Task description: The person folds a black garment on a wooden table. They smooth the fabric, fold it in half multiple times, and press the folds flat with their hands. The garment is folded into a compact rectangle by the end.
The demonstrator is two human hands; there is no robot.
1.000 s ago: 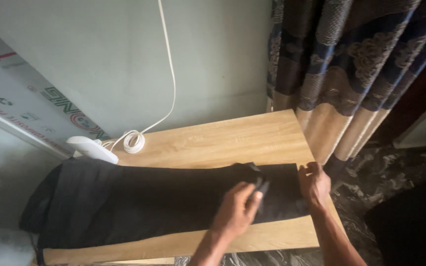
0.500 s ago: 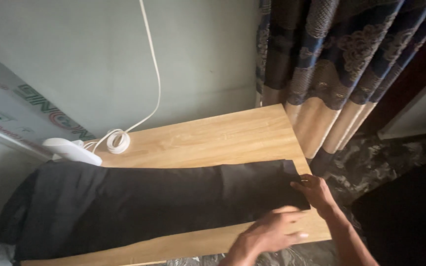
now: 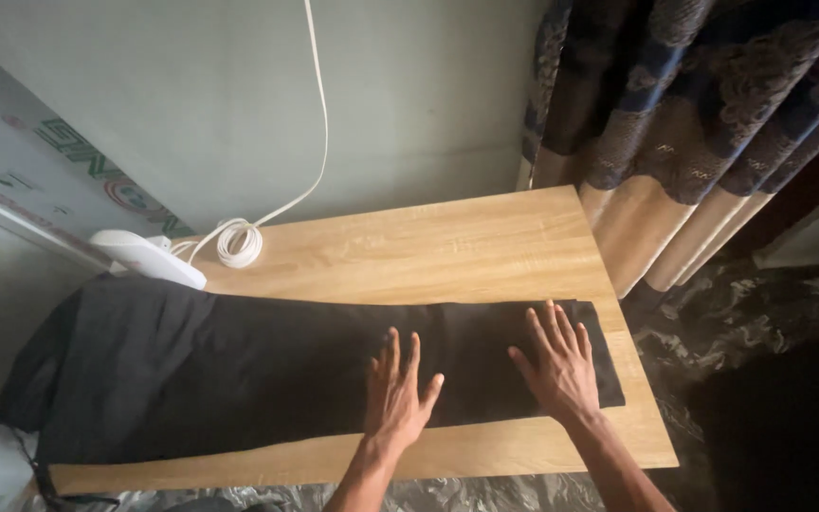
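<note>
I have both hands flat on the black trousers [image 3: 267, 374], which lie stretched lengthwise across the wooden table [image 3: 447, 256], the hem end toward the curtain side and the wider waist end spilling over the table's far left edge. My left hand [image 3: 396, 393] rests palm-down with the fingers spread, near the front edge of the cloth — nothing gripped, just pressing. My right hand [image 3: 558, 365] sits the same way just beside the hem, open and splayed, close to the left hand but not touching it. Spread like this, the palms pin the fabric to the board and keep the leg lying flat and straight, or so I judge from how smooth the cloth looks under them.

At the back left corner a white iron [image 3: 149, 258] lies by the wall, touching the trousers' upper edge, with its white cord [image 3: 239, 242] coiled next to it and running up the wall — parked well apart from my hands. A patterned curtain [image 3: 703, 123] hangs to the right, beyond the table end.
</note>
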